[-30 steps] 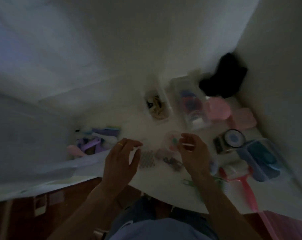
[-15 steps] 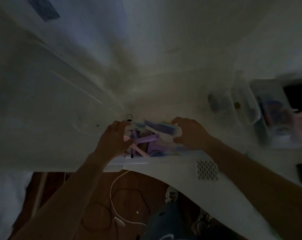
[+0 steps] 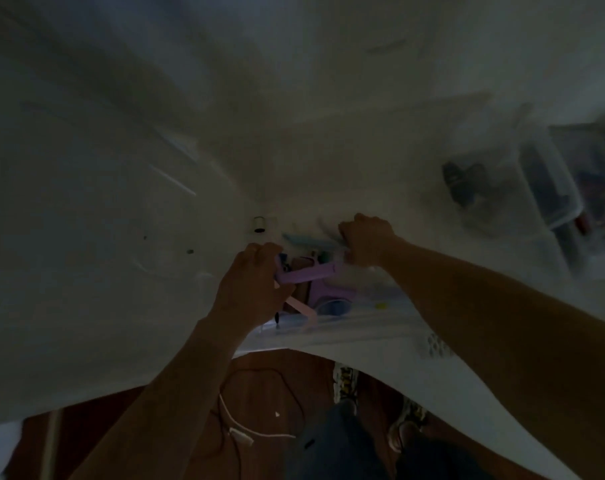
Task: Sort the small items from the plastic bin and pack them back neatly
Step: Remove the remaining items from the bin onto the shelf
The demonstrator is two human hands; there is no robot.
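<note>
A clear plastic bin (image 3: 332,329) sits at the near edge of the white table, full of small items. My left hand (image 3: 251,289) reaches into its left side and curls round a flat purple bar-shaped item (image 3: 308,274). My right hand (image 3: 365,242) is at the bin's far right, fingers curled over the items there; what it grips is hidden in the dim, blurred picture. A pink strip (image 3: 303,308), a purple piece (image 3: 323,294) and a light-blue item (image 3: 306,240) lie in the bin.
More clear bins (image 3: 543,188) with dark items stand at the far right of the table. A small dark cylinder (image 3: 259,224) stands beyond the bin. A perforated piece (image 3: 436,342) lies near my right forearm. A white cable (image 3: 245,429) lies on the wooden floor.
The view swung left from the spread of sorted items to the bin. Both hands moved into the bin; my left hand now grips the purple item and my right hand has closed further.
</note>
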